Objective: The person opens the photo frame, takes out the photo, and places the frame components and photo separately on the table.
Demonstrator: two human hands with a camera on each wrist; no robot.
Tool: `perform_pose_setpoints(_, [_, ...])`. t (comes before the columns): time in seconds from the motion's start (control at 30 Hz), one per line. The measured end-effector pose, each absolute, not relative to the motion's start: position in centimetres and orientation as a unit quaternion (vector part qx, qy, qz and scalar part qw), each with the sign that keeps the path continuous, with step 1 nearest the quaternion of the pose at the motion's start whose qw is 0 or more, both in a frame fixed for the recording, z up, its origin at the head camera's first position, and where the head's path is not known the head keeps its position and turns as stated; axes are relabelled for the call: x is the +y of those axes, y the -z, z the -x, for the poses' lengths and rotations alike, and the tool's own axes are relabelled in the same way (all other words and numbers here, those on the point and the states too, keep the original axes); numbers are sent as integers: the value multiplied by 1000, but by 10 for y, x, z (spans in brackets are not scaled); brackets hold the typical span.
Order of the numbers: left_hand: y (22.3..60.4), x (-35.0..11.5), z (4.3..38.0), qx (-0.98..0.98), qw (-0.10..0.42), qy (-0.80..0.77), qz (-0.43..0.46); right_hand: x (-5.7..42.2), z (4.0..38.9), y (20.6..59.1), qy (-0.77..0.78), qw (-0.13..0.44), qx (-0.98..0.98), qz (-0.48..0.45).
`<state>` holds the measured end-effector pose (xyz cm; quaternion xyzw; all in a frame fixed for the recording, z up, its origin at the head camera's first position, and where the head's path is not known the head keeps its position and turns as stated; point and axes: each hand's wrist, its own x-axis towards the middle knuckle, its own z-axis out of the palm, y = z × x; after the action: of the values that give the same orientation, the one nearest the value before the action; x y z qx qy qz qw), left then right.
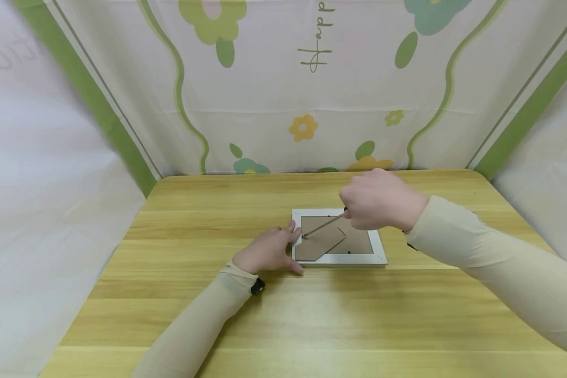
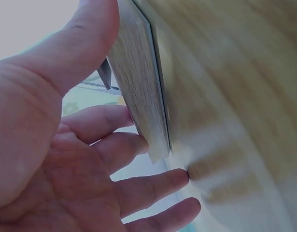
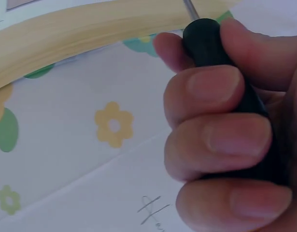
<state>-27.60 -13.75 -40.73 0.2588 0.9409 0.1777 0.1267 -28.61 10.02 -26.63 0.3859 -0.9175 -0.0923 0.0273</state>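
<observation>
A white picture frame (image 1: 354,259) lies back up on the table, its brown backing board (image 1: 318,222) and fold-out stand (image 1: 312,251) showing. My left hand (image 1: 270,249) holds the frame's left end, thumb at the near corner and fingers at the left border. In the left wrist view, fingertips touch the frame's wood-grained side (image 2: 138,72). With curled fingers, my right hand (image 1: 380,199) grips a screwdriver (image 1: 325,224) by its black handle (image 3: 206,43). The shaft slants down leftward, and its tip is at the backing's left edge, close to my left fingers.
The wooden table (image 1: 349,320) runs back to a pale curtain (image 1: 264,79) with printed flowers. White cloth (image 1: 61,210) hangs at the left side, and more at the right. Small dark tabs (image 1: 349,252) sit along the backing's edges.
</observation>
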Motion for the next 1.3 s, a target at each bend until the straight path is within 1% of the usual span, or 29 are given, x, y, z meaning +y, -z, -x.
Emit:
perform_pose_setpoints(0.17, [408,-138,277,942,125,-173,-260,83,282,259,120,43,-911,-393])
perform_pose_setpoints(0.33, [409,-137,278,941,128,-171,-261,70,280,254,133,29,-914,-382])
perform_pose_setpoints(0.47, [408,-136,277,942,131,-169,-260,69,280,251,129,-11,-928,-349])
perform_pose_setpoints(0.6, [408,-135,276,943,134,-162,-260,84,286,253,101,-62,-940,-320])
perform_pose_setpoints(0.7, [408,-135,276,943,134,-158,-261,105,293,259,64,-96,-937,-329])
perform_pose_setpoints(0.77, [408,-136,276,943,133,-156,-262,119,295,266,37,-106,-932,-344])
perform_pose_setpoints(0.87, [409,-137,277,944,133,-152,-262,139,296,277,0,-95,-922,-374])
perform_pose_setpoints(1.0, [410,-138,278,944,131,-150,-265,163,292,292,-55,-64,-915,-394])
perform_pose_setpoints(1.17, [409,-141,277,941,132,-155,-271,183,286,311,-119,-56,-921,-367])
perform_pose_setpoints(1.3, [405,-144,276,938,151,-164,-265,190,282,327,-151,-70,-927,-336])
